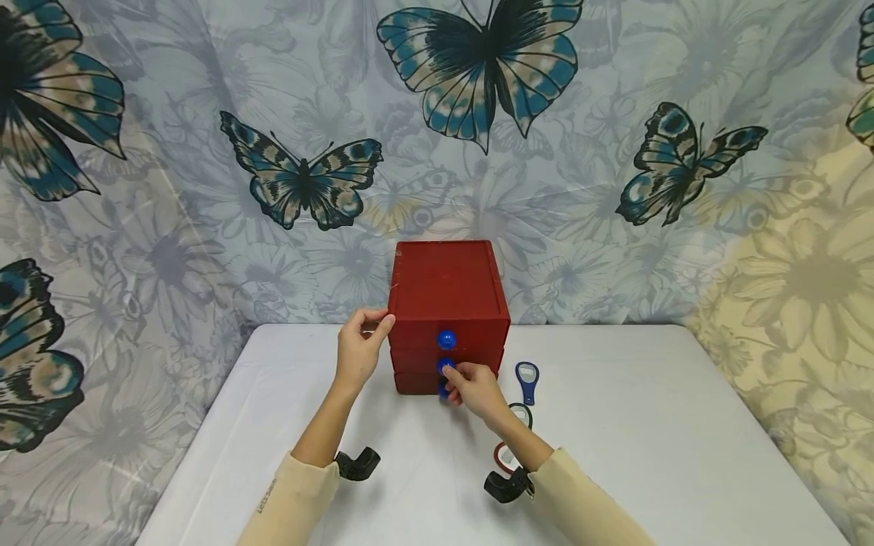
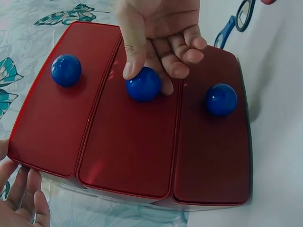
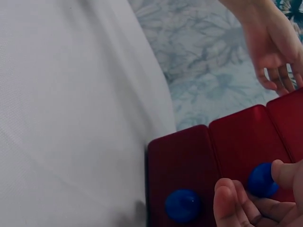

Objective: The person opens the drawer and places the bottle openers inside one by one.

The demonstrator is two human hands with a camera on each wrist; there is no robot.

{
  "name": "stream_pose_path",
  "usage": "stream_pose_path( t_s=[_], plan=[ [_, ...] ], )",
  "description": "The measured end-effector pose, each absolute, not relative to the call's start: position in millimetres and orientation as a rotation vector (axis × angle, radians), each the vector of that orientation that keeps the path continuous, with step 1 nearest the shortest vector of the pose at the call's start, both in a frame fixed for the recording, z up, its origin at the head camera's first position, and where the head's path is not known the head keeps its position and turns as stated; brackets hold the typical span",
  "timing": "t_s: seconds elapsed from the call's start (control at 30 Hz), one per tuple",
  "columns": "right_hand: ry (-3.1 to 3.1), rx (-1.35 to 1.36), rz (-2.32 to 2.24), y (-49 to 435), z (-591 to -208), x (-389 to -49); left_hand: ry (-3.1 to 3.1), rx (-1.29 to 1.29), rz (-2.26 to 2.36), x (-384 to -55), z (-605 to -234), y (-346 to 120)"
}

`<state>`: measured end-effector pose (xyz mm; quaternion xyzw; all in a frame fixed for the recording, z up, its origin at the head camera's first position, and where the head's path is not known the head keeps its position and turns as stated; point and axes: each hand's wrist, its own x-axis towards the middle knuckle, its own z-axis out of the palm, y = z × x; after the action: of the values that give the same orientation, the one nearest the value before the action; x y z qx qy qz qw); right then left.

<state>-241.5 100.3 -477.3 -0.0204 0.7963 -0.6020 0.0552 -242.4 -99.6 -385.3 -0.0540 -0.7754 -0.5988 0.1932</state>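
Butterfly-print cloth [image 1: 492, 205] backs the white surface [image 1: 655, 432]; right grip [image 1: 478, 390] pinches the middle knob [image 2: 143, 85], left grip [image 1: 360, 347] holds the red box [image 1: 447, 280].

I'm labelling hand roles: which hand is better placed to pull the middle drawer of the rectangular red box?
Likely right: the right hand pinches the round blue middle knob, while the left hand touches the box on its left.

"Where is the table [image 1: 649, 425] leaving room?"
"Right of the blue magnifier [image 1: 528, 385]; the left hand [image 1: 359, 349] is blocking the red box [image 1: 447, 284] at its left, and the right hand [image 1: 478, 389] is covering the middle knob [image 2: 143, 86]."
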Motion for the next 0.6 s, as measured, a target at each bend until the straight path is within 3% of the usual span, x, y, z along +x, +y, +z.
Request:
stream_pose_path(
  t_s=[0.33, 0.6],
  plan=[
    [2.44, -0.031, -1.806, 105, -485, -237, -2.116, -0.183, -1.704, -264, -418, -105],
    [2.503, 0.017, -1.717, 113, -497, -235, -2.141, -0.169, -1.711, -250, -398, -102]
  ],
)
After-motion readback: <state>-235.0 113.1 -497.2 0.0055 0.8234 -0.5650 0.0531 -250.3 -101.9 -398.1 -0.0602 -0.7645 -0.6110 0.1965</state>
